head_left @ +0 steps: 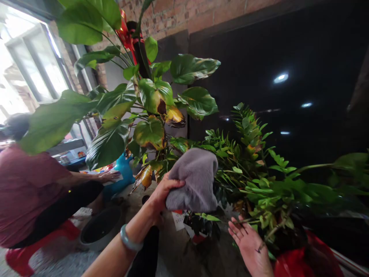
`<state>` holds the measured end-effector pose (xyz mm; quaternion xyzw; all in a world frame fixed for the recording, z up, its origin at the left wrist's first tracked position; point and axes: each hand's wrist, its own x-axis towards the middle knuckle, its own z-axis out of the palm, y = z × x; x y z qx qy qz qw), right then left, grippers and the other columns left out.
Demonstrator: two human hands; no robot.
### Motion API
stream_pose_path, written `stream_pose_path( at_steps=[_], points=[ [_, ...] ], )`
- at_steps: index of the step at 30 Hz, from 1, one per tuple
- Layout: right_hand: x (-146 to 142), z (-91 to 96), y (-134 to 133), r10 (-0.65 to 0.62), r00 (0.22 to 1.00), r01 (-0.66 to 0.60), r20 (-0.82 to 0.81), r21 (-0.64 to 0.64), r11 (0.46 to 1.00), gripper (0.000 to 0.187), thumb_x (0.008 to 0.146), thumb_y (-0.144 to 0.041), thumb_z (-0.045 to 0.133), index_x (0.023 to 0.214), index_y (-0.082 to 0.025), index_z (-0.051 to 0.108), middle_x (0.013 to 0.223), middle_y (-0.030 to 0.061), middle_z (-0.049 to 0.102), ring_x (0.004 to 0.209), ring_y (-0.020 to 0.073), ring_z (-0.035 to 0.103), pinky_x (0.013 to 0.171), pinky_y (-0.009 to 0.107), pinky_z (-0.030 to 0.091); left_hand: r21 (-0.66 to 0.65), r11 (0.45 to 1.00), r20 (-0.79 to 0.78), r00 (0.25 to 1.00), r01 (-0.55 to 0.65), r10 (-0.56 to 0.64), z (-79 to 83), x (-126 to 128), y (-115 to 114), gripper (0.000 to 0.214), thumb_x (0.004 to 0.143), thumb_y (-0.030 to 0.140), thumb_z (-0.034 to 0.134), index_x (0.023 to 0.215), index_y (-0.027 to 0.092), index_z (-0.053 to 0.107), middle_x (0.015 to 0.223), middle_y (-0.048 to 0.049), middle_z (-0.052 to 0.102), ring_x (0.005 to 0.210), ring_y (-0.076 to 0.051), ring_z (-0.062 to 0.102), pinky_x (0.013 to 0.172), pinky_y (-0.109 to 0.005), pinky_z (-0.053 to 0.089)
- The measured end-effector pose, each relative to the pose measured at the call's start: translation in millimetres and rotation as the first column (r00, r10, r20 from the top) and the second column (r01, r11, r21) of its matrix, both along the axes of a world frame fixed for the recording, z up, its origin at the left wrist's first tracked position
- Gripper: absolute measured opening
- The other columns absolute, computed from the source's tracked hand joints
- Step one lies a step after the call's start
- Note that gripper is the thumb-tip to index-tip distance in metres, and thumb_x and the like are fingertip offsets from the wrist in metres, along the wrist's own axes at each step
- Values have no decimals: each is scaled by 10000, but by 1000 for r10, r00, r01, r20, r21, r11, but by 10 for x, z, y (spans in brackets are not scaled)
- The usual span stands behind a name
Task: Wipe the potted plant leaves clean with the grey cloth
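Holding a soft grey cloth (193, 181), the left hand (158, 196) reaches out above the floor (178, 257), its fingers closed on the cloth's left side. A pale bracelet (131, 238) is around this wrist. The right hand (249, 242) is well apart from the cloth, palm up, its fingers loosely spread and gripping nothing; some dark bits (260, 248) lie on the palm. A leafy stem passes close to these fingers, but I cannot tell if it touches them.

In my judgement, the loose cloth could catch in the dense leaves, and hard rubbing could tear the dry, browned ones. The dark bits could fall if the palm tilts.

To the right, the bushy plant (273, 188) crowds the space near the right hand, with something red (305, 257) below it. Beyond the cloth, the tall plant (152, 132) has broad leaves, and one yellow leaf (174, 115) droops; this foliage stands in the way of a forward reach. Toward the floor's left edge are a dark bucket (100, 231) and a red stool (43, 246), where another person (34, 188) sits, one hand at a blue object (118, 177). Farthest are a dark panel (259, 57) and a brick wall (173, 15).
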<state>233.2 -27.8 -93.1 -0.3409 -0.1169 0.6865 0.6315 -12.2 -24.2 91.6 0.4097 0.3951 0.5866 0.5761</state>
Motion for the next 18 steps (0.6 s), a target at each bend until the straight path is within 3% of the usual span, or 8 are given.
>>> stream_pose_path(
  at_steps=[3, 6, 8, 10, 12, 15, 16, 18],
  points=[
    [-1, -41, 20, 20, 1000, -21, 12, 32, 999, 412, 434, -497, 794, 763, -261, 714, 838, 45, 730, 848, 272, 654, 995, 541, 328, -96, 993, -90, 994, -72, 64, -153, 59, 99, 374, 429, 197, 720, 800, 147, 707, 720, -21, 707, 630, -181, 606, 619, -277, 462],
    [-3, -112, 41, 4, 1000, -5, 18, 46, 999, 354, 482, -504, 776, 741, -272, 706, 815, 33, 727, 843, 271, 654, 992, 549, 324, -263, 963, -220, 968, 58, -118, -543, 97, -25, 292, 423, 213, 734, 706, 144, 714, 618, -5, 681, 563, -164, 573, 570, -266, 430],
    [0, -136, 43, 3, 1000, -3, 0, 41, 999, 323, 490, -499, 775, 710, -273, 701, 818, 34, 726, 849, 276, 653, 990, 548, 324, -313, 932, -217, 942, 181, -256, -677, 99, -153, 279, 447, 243, 748, 710, 149, 723, 614, -1, 679, 559, -162, 576, 568, -260, 428],
    [7, -130, 33, 10, 1000, -10, -22, 35, 999, 335, 468, -475, 790, 715, -265, 707, 838, 49, 726, 856, 280, 651, 985, 534, 334, -279, 923, -194, 926, 264, -323, -596, 95, -218, 306, 467, 270, 764, 747, 151, 730, 630, -3, 683, 564, -163, 584, 560, -252, 431],
    [12, -108, 17, 12, 1000, -11, -28, 35, 999, 373, 442, -462, 799, 742, -257, 715, 848, 64, 726, 858, 281, 650, 982, 521, 341, -162, 950, -187, 936, 268, -297, -340, 106, -167, 342, 479, 286, 781, 784, 142, 728, 657, -14, 688, 591, -169, 596, 569, -246, 441],
    [5, -83, 3, -13, 1000, 14, -27, 48, 999, 404, 453, -480, 782, 786, -260, 718, 873, 64, 725, 890, 280, 644, 990, 516, 332, 40, 992, -136, 984, 120, -114, 47, 179, 89, 382, 494, 297, 794, 832, 136, 716, 717, -27, 698, 650, -176, 610, 619, -252, 466],
    [-2, -83, 4, -26, 999, 27, -32, 52, 998, 395, 463, -483, 775, 784, -260, 715, 883, 61, 724, 903, 281, 641, 991, 516, 329, 75, 996, -101, 994, 42, -35, 98, 218, 184, 393, 492, 298, 794, 841, 137, 712, 731, -27, 699, 658, -174, 610, 628, -254, 470],
    [-20, -100, 18, -46, 998, 47, -40, 40, 998, 379, 469, -472, 770, 775, -255, 709, 882, 60, 719, 912, 286, 637, 979, 515, 338, 66, 996, -58, 997, -54, 58, 23, 307, 315, 405, 481, 289, 782, 851, 140, 707, 737, -25, 700, 655, -173, 605, 629, -263, 470]
  ],
)
